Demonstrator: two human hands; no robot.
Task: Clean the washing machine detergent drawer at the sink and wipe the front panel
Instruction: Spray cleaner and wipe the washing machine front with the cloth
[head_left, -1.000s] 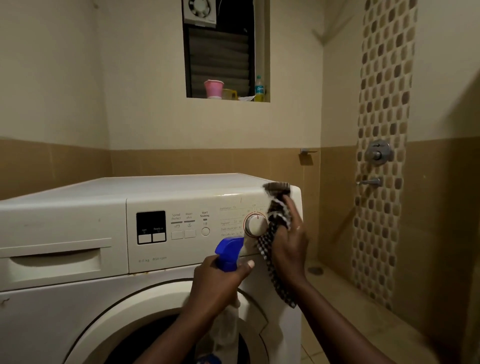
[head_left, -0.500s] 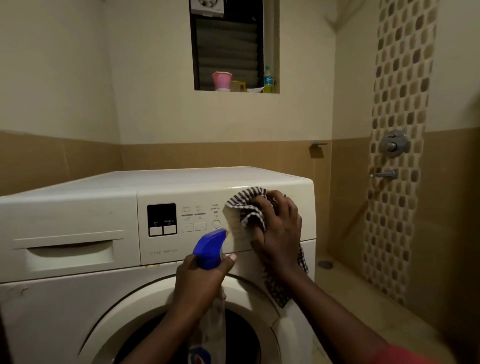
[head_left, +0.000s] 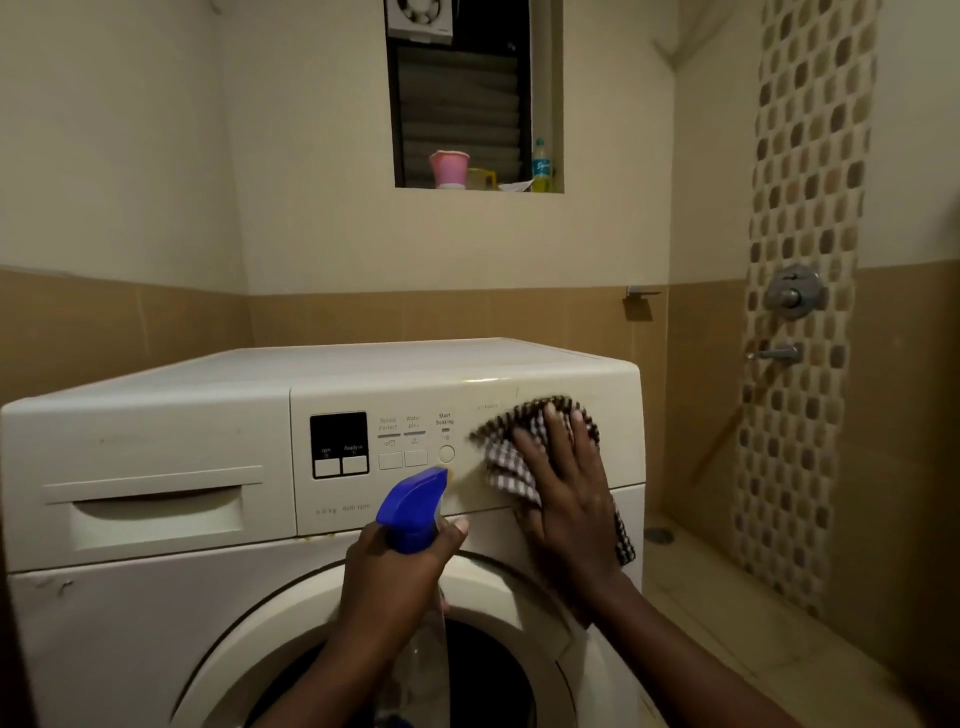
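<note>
The white washing machine (head_left: 130, 623) fills the lower left of the view. Its detergent drawer (head_left: 156, 512) sits closed in the top left corner of the front. Just right of the drawer begins the front panel (head_left: 353, 395), with a dark display (head_left: 338, 444) and, beside it, 2 square buttons (head_left: 402, 459) and 1 round button (head_left: 446, 453). In front of the panel's lower edge, the left hand (head_left: 395, 577) has its fingers curled round the neck of a spray bottle (head_left: 413, 512). The bottle's blue head points at the panel and its clear body hangs down before the round door (head_left: 249, 639). Further right, the right hand (head_left: 566, 488) lies flat with its fingers straight and slightly spread. It presses a dark-and-white checked cloth (head_left: 511, 452) against the right end of the panel; the cloth's tail hangs down past the wrist. Above the machine, a window ledge (head_left: 415, 190) holds a pink cup (head_left: 448, 169) and a small bottle (head_left: 541, 166). On the right wall, a strip of pebble tiles (head_left: 810, 156) carries a round shower valve (head_left: 793, 296) with a tap (head_left: 776, 354) below it. A floor drain (head_left: 658, 535) lies near the machine's right side.
</note>
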